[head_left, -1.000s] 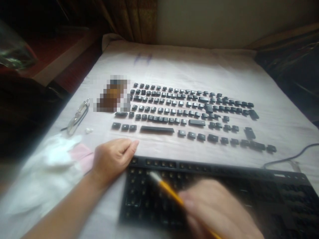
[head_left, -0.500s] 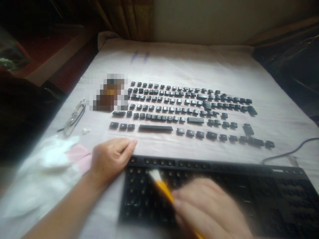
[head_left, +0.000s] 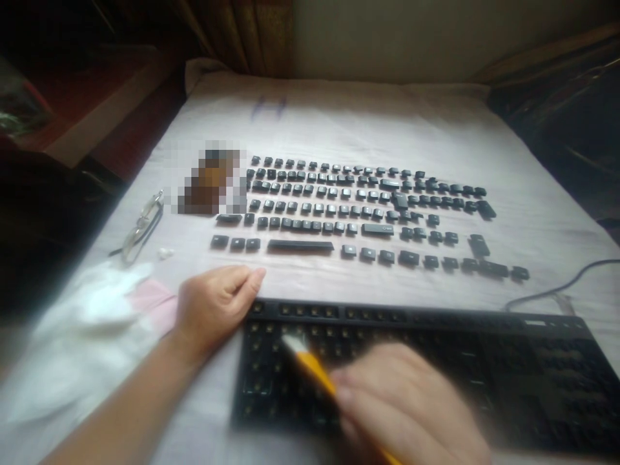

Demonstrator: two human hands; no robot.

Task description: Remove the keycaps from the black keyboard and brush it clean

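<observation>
A black keyboard (head_left: 465,368) with its keycaps off lies in front of me, its bare key sockets showing. My left hand (head_left: 216,300) is closed at the keyboard's upper left corner, with the thumb along the edge; its fingertips are hidden. In my right hand (head_left: 402,400), somewhat blurred, is a small paintbrush (head_left: 314,371) with a yellow handle and pale bristles. The bristle end is over the sockets on the keyboard's left part. Beyond the keyboard, the loose black keycaps (head_left: 300,245) lie in several rows on the pale cloth (head_left: 368,129).
White crumpled cloth (head_left: 72,349) and a pink piece (head_left: 152,298) lie left of my left arm. Eyeglasses (head_left: 143,226) and small white bits (head_left: 165,253) are farther up, near a pixelated brown object (head_left: 206,184). A cable (head_left: 562,290) runs off at right.
The brush tip has shifted slightly left and down over the sockets. My left hand stays at the keyboard's corner. The whole view has shifted a little.
</observation>
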